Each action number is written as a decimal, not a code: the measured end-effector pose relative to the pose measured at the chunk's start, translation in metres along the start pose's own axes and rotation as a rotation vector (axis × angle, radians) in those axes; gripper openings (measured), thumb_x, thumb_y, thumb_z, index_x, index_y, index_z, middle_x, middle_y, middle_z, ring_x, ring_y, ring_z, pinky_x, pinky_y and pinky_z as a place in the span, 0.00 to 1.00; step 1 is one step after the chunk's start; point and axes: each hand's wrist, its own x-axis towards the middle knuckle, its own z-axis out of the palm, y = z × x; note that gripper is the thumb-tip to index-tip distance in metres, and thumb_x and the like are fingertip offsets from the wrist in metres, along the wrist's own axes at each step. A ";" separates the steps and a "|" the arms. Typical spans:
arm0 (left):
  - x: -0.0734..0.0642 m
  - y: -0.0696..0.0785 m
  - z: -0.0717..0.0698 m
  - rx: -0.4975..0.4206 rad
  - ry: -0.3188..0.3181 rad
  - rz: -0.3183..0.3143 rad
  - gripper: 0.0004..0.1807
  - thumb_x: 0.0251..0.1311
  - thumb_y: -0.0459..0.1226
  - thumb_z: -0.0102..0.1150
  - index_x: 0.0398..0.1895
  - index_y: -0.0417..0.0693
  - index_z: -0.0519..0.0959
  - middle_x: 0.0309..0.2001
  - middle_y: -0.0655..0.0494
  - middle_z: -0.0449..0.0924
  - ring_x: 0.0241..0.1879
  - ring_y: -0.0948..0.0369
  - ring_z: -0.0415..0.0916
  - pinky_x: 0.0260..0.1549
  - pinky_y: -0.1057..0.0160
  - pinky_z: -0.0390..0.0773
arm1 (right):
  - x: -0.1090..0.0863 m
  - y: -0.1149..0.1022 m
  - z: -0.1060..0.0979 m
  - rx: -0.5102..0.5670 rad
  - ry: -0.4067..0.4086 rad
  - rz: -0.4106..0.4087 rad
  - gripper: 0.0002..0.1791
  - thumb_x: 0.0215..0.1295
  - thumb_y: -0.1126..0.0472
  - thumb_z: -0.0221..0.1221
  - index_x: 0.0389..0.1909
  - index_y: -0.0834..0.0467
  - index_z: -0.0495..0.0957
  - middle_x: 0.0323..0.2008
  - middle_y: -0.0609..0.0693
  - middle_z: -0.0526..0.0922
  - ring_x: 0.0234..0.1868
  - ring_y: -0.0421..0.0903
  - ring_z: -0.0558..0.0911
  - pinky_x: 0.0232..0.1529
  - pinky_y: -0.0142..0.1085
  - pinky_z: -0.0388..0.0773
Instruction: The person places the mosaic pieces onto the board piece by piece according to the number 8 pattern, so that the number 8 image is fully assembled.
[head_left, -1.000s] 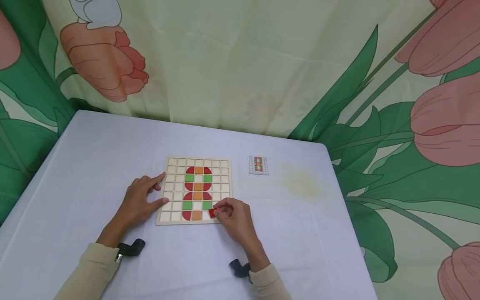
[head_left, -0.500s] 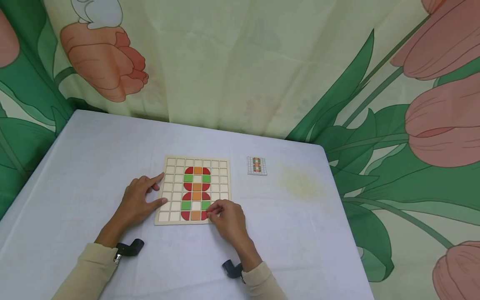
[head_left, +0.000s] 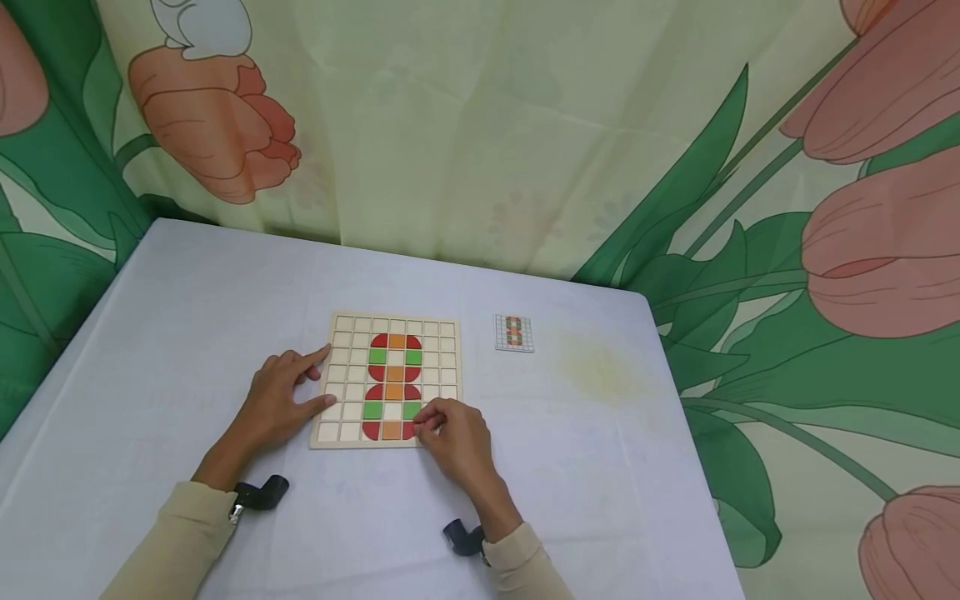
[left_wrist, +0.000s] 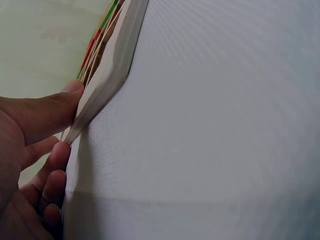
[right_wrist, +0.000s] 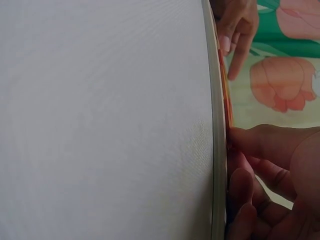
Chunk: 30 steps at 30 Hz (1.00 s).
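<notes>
A wooden grid board [head_left: 348, 444] lies on the table with red quarter-round, orange square and green square tiles set in its cells, forming two stacked rounded rings. My left hand [head_left: 279, 400] rests at the board's left side, index finger and thumb spread along the edge. In the left wrist view the thumb [left_wrist: 52, 112] touches the board's rim. My right hand [head_left: 459, 437] has thumb and finger pinched at the right edge of a red tile [head_left: 407, 431] in the bottom row. That tile lies in its cell, partly hidden by the fingertips.
A small pattern card [head_left: 513, 332] with a matching coloured design lies right of the board. White cloth covers the table [head_left: 585, 483]. Behind it hangs a curtain [head_left: 450, 125] printed with tulips. Black wrist cameras [head_left: 262, 492] sit on both wrists.
My right hand has moved left, bringing the red tile from above the board into the bottom-row cell beside the orange one. Its position then holds. The left hand stays at the board's edge.
</notes>
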 end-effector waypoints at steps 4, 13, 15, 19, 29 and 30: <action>0.000 0.000 0.000 0.002 -0.010 -0.003 0.47 0.57 0.40 0.79 0.80 0.45 0.67 0.43 0.50 0.73 0.46 0.53 0.64 0.41 0.53 0.64 | 0.001 0.003 -0.001 0.020 -0.003 -0.023 0.05 0.64 0.60 0.75 0.34 0.48 0.88 0.25 0.38 0.82 0.26 0.36 0.75 0.28 0.29 0.71; -0.002 -0.003 -0.004 0.003 -0.019 -0.005 0.47 0.58 0.40 0.79 0.80 0.46 0.67 0.43 0.50 0.73 0.46 0.53 0.63 0.42 0.52 0.63 | 0.003 0.016 -0.013 0.109 0.025 -0.024 0.02 0.70 0.58 0.70 0.40 0.50 0.87 0.29 0.41 0.83 0.28 0.38 0.77 0.28 0.28 0.74; -0.002 -0.003 -0.004 0.000 -0.017 -0.002 0.47 0.58 0.40 0.79 0.80 0.46 0.67 0.43 0.50 0.73 0.46 0.53 0.63 0.41 0.52 0.63 | 0.003 0.018 -0.016 0.111 0.034 -0.016 0.02 0.70 0.59 0.70 0.40 0.50 0.87 0.29 0.41 0.83 0.28 0.38 0.77 0.28 0.28 0.74; -0.001 -0.005 -0.004 -0.007 -0.018 -0.007 0.48 0.58 0.40 0.79 0.81 0.47 0.67 0.43 0.50 0.73 0.47 0.53 0.63 0.41 0.53 0.63 | 0.002 0.019 -0.018 0.114 0.021 -0.010 0.02 0.70 0.58 0.70 0.41 0.49 0.88 0.29 0.42 0.83 0.27 0.39 0.77 0.28 0.28 0.74; -0.008 0.000 -0.012 0.069 0.026 -0.024 0.44 0.63 0.42 0.73 0.81 0.46 0.66 0.49 0.42 0.74 0.51 0.47 0.65 0.42 0.50 0.68 | 0.007 0.017 -0.038 -0.109 0.147 -0.044 0.17 0.69 0.53 0.71 0.57 0.46 0.85 0.51 0.44 0.87 0.47 0.42 0.79 0.47 0.38 0.77; -0.009 0.001 -0.014 0.105 0.054 -0.009 0.44 0.63 0.43 0.73 0.81 0.45 0.66 0.52 0.39 0.74 0.53 0.44 0.65 0.44 0.47 0.69 | 0.009 0.018 -0.043 -0.142 0.155 -0.053 0.20 0.69 0.53 0.70 0.61 0.46 0.83 0.56 0.45 0.86 0.52 0.44 0.78 0.51 0.41 0.77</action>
